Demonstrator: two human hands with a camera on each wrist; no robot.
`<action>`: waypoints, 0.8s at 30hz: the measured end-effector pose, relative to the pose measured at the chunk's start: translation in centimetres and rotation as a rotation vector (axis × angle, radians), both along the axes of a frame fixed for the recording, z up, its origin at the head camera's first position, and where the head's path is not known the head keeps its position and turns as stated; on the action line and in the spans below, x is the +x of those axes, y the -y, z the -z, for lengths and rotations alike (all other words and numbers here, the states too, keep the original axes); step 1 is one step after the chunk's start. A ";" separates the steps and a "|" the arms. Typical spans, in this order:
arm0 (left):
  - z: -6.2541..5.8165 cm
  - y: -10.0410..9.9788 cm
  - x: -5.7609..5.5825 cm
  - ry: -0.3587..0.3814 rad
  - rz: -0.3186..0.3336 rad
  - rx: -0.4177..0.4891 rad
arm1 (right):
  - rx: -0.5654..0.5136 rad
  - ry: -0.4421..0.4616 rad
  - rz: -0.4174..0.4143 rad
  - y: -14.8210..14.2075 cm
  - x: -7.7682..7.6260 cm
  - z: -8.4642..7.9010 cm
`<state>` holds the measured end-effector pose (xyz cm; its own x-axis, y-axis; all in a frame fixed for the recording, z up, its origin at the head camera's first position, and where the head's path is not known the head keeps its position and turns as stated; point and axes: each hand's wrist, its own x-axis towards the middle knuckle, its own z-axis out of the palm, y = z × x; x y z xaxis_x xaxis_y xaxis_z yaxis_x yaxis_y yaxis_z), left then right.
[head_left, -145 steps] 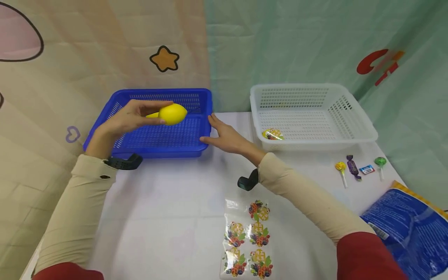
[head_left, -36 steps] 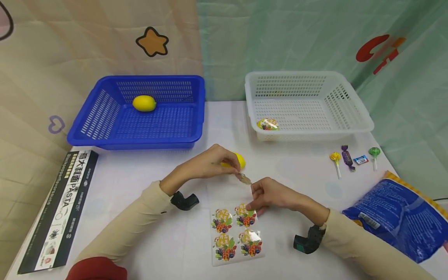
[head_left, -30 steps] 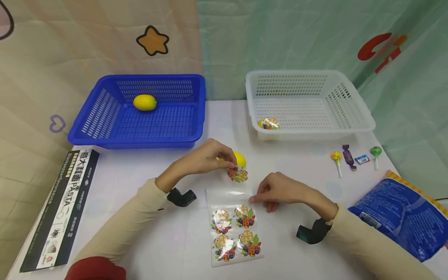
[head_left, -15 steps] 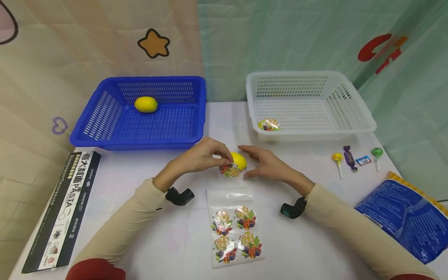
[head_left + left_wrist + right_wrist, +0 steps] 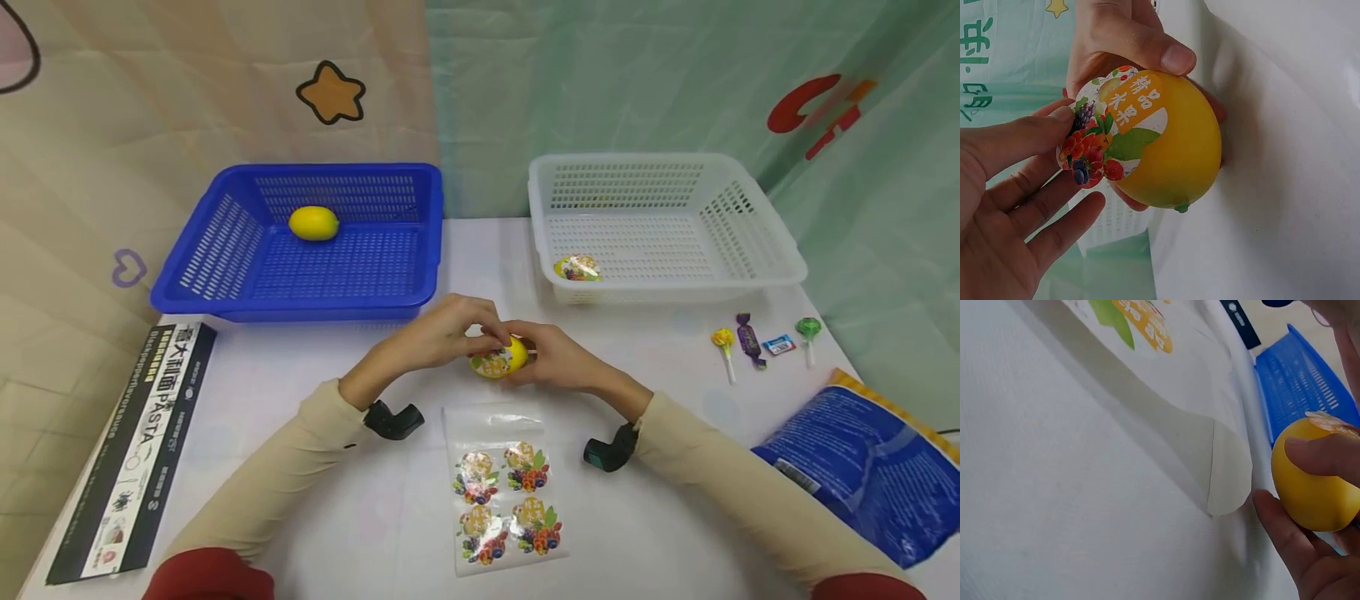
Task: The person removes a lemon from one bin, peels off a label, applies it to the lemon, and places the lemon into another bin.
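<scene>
A yellow lemon (image 5: 508, 357) lies on the white table between both hands. My right hand (image 5: 551, 360) grips it from the right, thumb (image 5: 1325, 456) on top and fingers underneath. My left hand (image 5: 468, 329) pinches the free edge of a round fruit sticker (image 5: 489, 365). The left wrist view shows this sticker (image 5: 1110, 131) lying half on the lemon (image 5: 1175, 165), its left part sticking out under my left thumb (image 5: 1022, 140). The right hand (image 5: 1122, 44) wraps the lemon from behind there.
A sticker sheet (image 5: 504, 500) with several stickers lies just in front of the hands. Blue basket (image 5: 225, 250) at back left holds a second lemon (image 5: 313, 223). White basket (image 5: 757, 242) at back right holds a stickered item (image 5: 577, 267). Candies (image 5: 750, 337), blue bag (image 5: 862, 467), pasta box (image 5: 142, 442).
The left hand peeled a sticker off the sheet and carried it to the lemon. The right hand left the sheet and took hold of the lemon. The sticker now touches the lemon.
</scene>
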<state>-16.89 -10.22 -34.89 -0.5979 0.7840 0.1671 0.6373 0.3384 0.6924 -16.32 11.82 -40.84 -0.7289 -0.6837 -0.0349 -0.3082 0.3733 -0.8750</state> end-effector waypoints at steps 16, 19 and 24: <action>-0.1 -1.1 0.4 -0.047 0.025 0.021 | -0.097 0.121 0.000 0.0 1.1 -0.7; -0.1 -0.9 0.4 -0.035 0.017 0.035 | -0.107 0.114 0.010 0.0 1.2 -0.5; -0.7 -0.4 0.5 -0.140 -0.043 0.153 | -0.081 0.088 0.039 -0.1 1.3 -0.5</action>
